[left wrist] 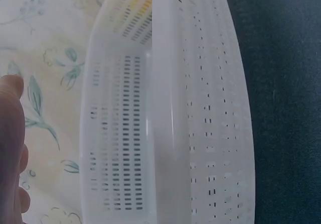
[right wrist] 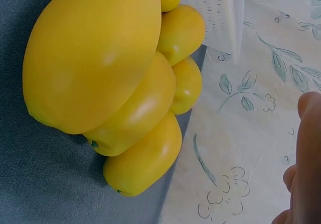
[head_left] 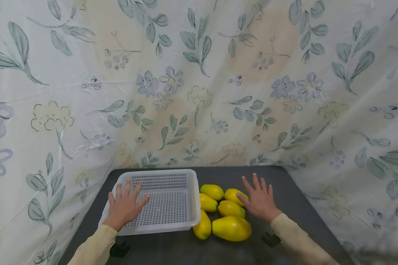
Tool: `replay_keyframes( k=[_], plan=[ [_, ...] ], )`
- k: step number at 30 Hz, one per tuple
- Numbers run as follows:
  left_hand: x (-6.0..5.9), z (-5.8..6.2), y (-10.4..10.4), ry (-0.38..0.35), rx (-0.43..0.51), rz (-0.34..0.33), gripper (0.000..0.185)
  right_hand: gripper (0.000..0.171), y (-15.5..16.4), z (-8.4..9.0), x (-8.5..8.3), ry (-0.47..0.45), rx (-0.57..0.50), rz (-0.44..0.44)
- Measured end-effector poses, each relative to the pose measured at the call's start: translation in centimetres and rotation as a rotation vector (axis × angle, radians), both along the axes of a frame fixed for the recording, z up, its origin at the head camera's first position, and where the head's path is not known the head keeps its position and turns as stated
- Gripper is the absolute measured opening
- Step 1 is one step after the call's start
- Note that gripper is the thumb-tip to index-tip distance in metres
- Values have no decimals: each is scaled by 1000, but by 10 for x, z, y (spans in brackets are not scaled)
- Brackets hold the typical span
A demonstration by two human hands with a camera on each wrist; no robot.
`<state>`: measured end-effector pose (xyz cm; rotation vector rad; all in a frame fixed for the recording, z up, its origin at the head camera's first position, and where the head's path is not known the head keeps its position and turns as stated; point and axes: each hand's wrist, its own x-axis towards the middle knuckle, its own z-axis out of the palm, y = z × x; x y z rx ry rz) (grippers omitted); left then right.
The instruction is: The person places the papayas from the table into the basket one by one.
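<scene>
Both forearms, in pale yellow sleeves, reached forward from the near edge of the dark bench. The left hand lay palm down with its fingers spread and released, resting over the near left corner of the white perforated basket, which sat on the left half of the bench. The right hand was likewise flat and released, fingers fanned out and grasping nothing. Its thumb touched or nearly touched the far right fruit in a cluster of six yellow mangoes, which lay just right of the basket, between the two hands. The largest mango sat nearest, just left of the right wrist. A floral cloth hung behind and around the bench.
</scene>
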<state>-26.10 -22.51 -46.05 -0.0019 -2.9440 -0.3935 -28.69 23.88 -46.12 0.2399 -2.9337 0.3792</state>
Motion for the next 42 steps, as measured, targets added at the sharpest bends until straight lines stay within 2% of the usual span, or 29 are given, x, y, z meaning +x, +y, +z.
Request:
replay_keyframes(
  k=[7, 12, 15, 19, 23, 27, 31, 37, 42],
  plan=[
    [2, 1, 1, -49, -4, -5, 80, 77, 3, -2, 1, -8, 1, 10],
    [7, 0, 3, -28, -12, -19, 78, 77, 6, -6, 0, 7, -14, 9],
    [15, -4, 3, -20, -15, -16, 76, 77, 8, -7, -1, 11, -17, 11],
    [32, -15, 1, -50, -2, -1, 78, 77, 10, -8, -1, 9, -12, 13],
    [49, -30, -1, -86, -4, 30, 80, 77, 11, -9, 1, -1, -6, 3],
    [60, -45, -2, -135, 7, 61, 78, 77, 11, -9, 2, -23, -4, -12],
    [64, -48, -1, -160, 20, 85, 74, 77, 15, -8, 3, -9, -10, -14],
    [68, -47, -1, -120, 36, 78, 60, 75, 20, -5, 5, 31, -33, -12],
    [68, -47, -2, -116, 31, 77, 67, 75, 22, -4, 6, 36, -24, -20]
  ],
)
